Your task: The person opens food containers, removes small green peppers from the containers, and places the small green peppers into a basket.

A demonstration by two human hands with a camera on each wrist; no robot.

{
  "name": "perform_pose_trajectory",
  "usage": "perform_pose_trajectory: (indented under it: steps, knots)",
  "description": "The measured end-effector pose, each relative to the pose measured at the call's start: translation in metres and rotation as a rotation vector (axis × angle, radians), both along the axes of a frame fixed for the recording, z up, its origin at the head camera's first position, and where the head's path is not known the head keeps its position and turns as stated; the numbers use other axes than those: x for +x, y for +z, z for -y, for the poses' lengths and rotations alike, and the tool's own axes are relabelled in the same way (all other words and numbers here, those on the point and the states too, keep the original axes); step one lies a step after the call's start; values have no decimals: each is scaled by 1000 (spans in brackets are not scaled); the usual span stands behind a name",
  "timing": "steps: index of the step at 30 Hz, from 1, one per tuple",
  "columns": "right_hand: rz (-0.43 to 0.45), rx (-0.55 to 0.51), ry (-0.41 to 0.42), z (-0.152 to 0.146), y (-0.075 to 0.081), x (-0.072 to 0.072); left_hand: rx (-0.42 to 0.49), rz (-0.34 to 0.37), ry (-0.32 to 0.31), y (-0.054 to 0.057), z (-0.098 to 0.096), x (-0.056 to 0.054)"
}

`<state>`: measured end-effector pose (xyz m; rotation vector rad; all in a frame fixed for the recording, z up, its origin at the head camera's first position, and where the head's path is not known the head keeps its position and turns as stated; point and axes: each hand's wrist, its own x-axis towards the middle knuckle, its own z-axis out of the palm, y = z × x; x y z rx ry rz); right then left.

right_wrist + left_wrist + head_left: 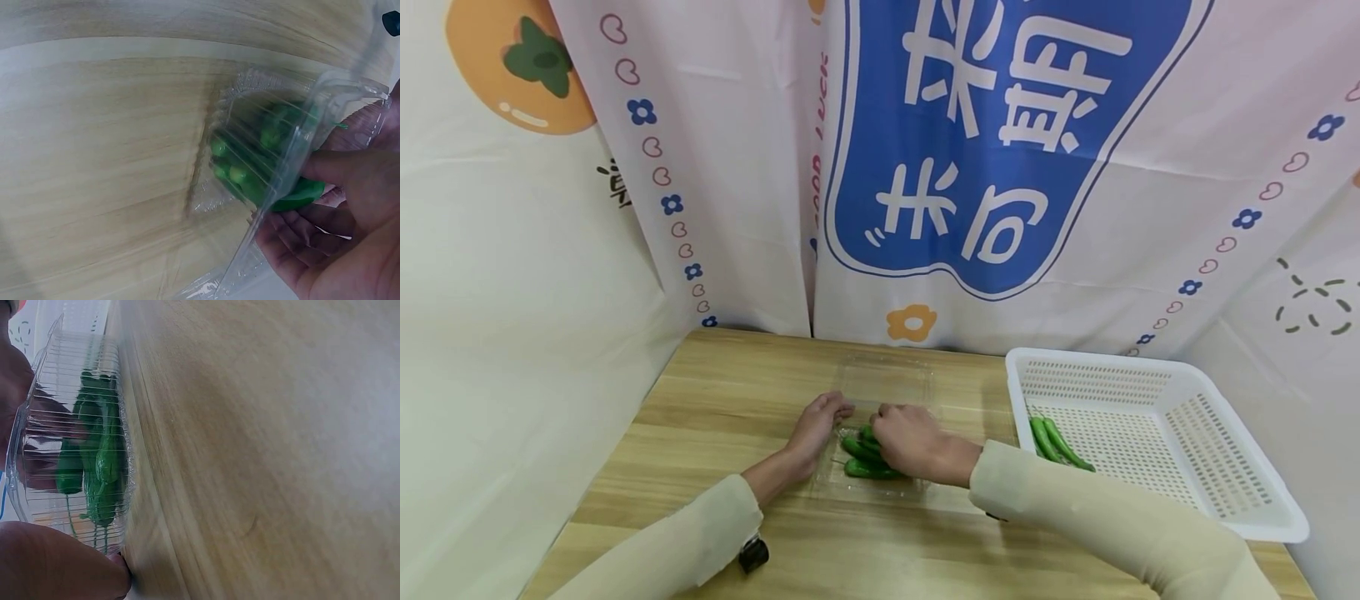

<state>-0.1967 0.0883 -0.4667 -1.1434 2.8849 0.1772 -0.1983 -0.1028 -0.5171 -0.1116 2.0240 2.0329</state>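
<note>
A clear plastic clamshell box [910, 490] stands on the table with its lid [887, 379] folded back. Inside lie several green peppers [868, 469], which also show through the ribbed wall in the left wrist view. My right hand [913, 442] reaches into the box from the right and holds a green pepper [300, 195] between thumb and fingers, just above the others. At the box's left side, my left hand [812, 429] grips the edge, its thumb [62, 562] close against the end wall.
To the right, a white perforated basket [1157, 367] holds a few more green peppers [1060, 443]. Printed curtains [745, 208] hang behind the wooden table [715, 392] and along its sides.
</note>
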Motion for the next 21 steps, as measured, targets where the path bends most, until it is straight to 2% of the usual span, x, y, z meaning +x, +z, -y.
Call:
perform_pose_trajectory:
  steps: [5,11,21]
  knots:
    - [-24,-20,15,0,-3,0,-6,-1,2,0,0,0]
    - [-8,-48,29,-1,-3,-1,-16,1,-1,0,0,-1]
    - [27,-88,57,-5,5,-2,-3,-8,-12,2,1,0]
